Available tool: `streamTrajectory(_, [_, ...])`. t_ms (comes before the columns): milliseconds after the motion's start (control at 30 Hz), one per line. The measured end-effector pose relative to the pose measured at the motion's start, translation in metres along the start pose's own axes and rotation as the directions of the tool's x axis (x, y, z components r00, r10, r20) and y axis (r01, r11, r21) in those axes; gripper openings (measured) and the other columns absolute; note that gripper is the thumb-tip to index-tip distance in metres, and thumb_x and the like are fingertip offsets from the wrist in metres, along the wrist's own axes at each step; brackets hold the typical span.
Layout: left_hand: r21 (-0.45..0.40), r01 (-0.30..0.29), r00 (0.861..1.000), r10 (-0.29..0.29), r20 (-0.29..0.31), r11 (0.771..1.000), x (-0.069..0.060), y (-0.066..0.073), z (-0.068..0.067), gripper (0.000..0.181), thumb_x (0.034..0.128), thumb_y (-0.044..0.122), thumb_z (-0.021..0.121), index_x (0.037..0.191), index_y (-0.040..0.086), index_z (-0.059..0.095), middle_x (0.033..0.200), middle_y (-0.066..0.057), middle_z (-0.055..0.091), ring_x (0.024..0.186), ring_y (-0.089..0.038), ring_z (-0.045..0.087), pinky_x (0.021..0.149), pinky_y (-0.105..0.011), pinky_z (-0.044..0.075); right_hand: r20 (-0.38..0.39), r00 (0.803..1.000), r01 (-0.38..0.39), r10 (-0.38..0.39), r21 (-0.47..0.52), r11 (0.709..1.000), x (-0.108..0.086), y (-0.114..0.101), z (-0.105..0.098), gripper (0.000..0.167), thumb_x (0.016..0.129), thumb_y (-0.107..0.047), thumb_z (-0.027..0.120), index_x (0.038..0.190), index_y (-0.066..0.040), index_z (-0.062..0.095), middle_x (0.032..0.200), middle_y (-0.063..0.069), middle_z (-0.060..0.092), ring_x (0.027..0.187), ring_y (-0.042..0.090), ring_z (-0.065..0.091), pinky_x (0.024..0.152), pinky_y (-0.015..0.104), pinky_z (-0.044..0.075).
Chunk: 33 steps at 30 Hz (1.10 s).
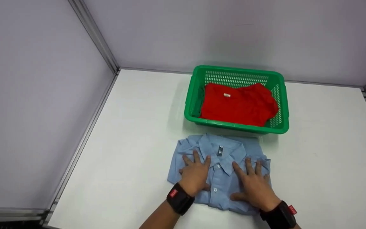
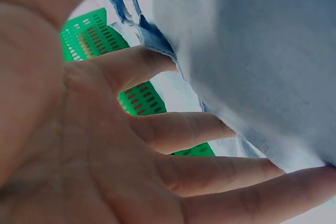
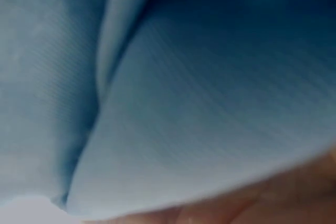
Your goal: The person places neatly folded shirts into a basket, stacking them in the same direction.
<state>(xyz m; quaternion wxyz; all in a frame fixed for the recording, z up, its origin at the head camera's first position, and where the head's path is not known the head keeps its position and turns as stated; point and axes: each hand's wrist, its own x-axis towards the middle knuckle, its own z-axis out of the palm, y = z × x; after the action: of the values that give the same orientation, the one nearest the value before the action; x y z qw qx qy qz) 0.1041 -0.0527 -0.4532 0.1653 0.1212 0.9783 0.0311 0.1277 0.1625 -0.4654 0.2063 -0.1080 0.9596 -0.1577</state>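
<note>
A light blue button-up shirt, folded into a rough rectangle, lies on the white table with its collar toward the back. My left hand rests on its left half, fingers spread. On the right half, my right hand presses with fingers also spread. The left wrist view shows straight fingers against the edge of the blue cloth. In the right wrist view, creased blue cloth covers most of the right hand, whose fingers are hidden there.
Just behind the shirt stands a green plastic basket holding a folded red garment and some dark green cloth. White table surface extends to both sides. Pale panels wall in the back and sides.
</note>
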Motion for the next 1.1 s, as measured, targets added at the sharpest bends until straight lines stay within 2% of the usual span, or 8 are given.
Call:
streamTrajectory(300, [0.048, -0.023, 1.0, 0.023, -0.007, 0.999, 0.004, 0.016, 0.0, 0.111, 0.0655, 0.053, 0.099, 0.159, 0.023, 0.048, 0.16, -0.031, 0.044, 0.135, -0.063, 0.051, 0.072, -0.063, 0.063, 0.023, 0.999, -0.034, 0.034, 0.008, 0.999, -0.006, 0.015, -0.004, 0.118, 0.067, -0.061, 0.093, 0.162, -0.013, 0.042, 0.165, 0.042, 0.025, 0.145, 0.077, 0.016, 0.095, 0.093, 0.03])
streamTrajectory(533, [0.062, -0.039, 0.999, 0.04, -0.002, 0.997, 0.006, 0.019, 0.0, 0.109, 0.0668, 0.054, 0.098, 0.159, 0.023, 0.049, 0.159, -0.03, 0.044, 0.136, -0.062, 0.051, 0.072, -0.062, 0.063, -0.001, 1.0, -0.029, 0.029, 0.009, 1.0, -0.008, 0.019, -0.003, 0.118, 0.066, -0.059, 0.094, 0.162, -0.012, 0.043, 0.164, 0.043, 0.025, 0.144, 0.077, 0.017, 0.094, 0.093, 0.034])
streamTrajectory(633, [0.014, -0.058, 0.998, 0.058, 0.003, 0.998, 0.007, 0.017, -0.001, 0.108, 0.0674, 0.051, 0.099, 0.158, 0.022, 0.049, 0.16, -0.031, 0.043, 0.136, -0.064, 0.049, 0.072, -0.064, 0.063, -0.002, 0.999, -0.036, 0.036, 0.008, 0.999, -0.007, 0.019, -0.002, 0.118, 0.066, -0.059, 0.095, 0.161, -0.012, 0.043, 0.164, 0.043, 0.025, 0.144, 0.077, 0.017, 0.093, 0.093, 0.033])
streamTrajectory(733, [-0.119, -0.084, 0.996, 0.088, 0.029, 0.989, 0.007, 0.007, -0.003, 0.101, 0.0706, 0.043, 0.099, 0.157, 0.02, 0.052, 0.161, -0.032, 0.041, 0.138, -0.067, 0.044, 0.075, -0.064, 0.063, -0.001, 0.999, -0.036, 0.036, 0.029, 0.999, -0.009, 0.02, -0.002, 0.116, 0.068, -0.058, 0.094, 0.162, -0.012, 0.043, 0.165, 0.042, 0.024, 0.145, 0.077, 0.015, 0.094, 0.093, 0.031])
streamTrajectory(833, [-0.31, -0.109, 0.991, 0.127, 0.038, 0.945, 0.007, -0.012, -0.01, 0.088, 0.0779, 0.034, 0.095, 0.154, 0.017, 0.056, 0.162, -0.028, 0.042, 0.143, -0.064, 0.041, 0.091, -0.061, 0.061, -0.039, 0.999, -0.019, 0.023, 0.091, 0.996, -0.01, 0.024, -0.004, 0.111, 0.072, -0.056, 0.093, 0.161, -0.012, 0.043, 0.165, 0.04, 0.028, 0.147, 0.074, 0.017, 0.1, 0.09, 0.033])
streamTrajectory(933, [-0.497, -0.123, 0.99, 0.139, -0.004, 0.859, 0.006, -0.038, -0.016, 0.073, 0.088, 0.031, 0.087, 0.152, 0.011, 0.057, 0.161, -0.024, 0.047, 0.148, -0.051, 0.045, 0.112, -0.055, 0.052, -0.103, 0.994, -0.017, 0.038, 0.197, 0.98, -0.017, 0.034, -0.014, 0.103, 0.081, -0.053, 0.088, 0.162, -0.01, 0.041, 0.164, 0.035, 0.035, 0.15, 0.065, 0.029, 0.108, 0.08, 0.038])
streamTrajectory(1000, [-0.594, -0.128, 0.992, 0.115, -0.059, 0.794, 0.004, -0.058, -0.02, 0.067, 0.0932, 0.033, 0.082, 0.15, 0.007, 0.057, 0.157, -0.023, 0.052, 0.147, -0.042, 0.05, 0.118, -0.054, 0.046, -0.152, 0.985, -0.032, 0.078, 0.284, 0.958, -0.023, 0.045, -0.024, 0.099, 0.088, -0.051, 0.083, 0.163, -0.006, 0.037, 0.164, 0.033, 0.038, 0.149, 0.059, 0.036, 0.11, 0.074, 0.042])
streamTrajectory(1100, [-0.706, -0.1, 0.992, 0.016, -0.124, 0.701, 0.0, -0.087, -0.024, 0.062, 0.0972, 0.034, 0.077, 0.147, 0.003, 0.058, 0.15, -0.023, 0.059, 0.137, -0.042, 0.058, 0.113, -0.055, 0.05, -0.209, 0.961, -0.081, 0.184, 0.422, 0.903, -0.035, 0.068, -0.036, 0.091, 0.098, -0.048, 0.073, 0.165, -0.004, 0.031, 0.164, 0.033, 0.038, 0.147, 0.055, 0.042, 0.109, 0.066, 0.048])
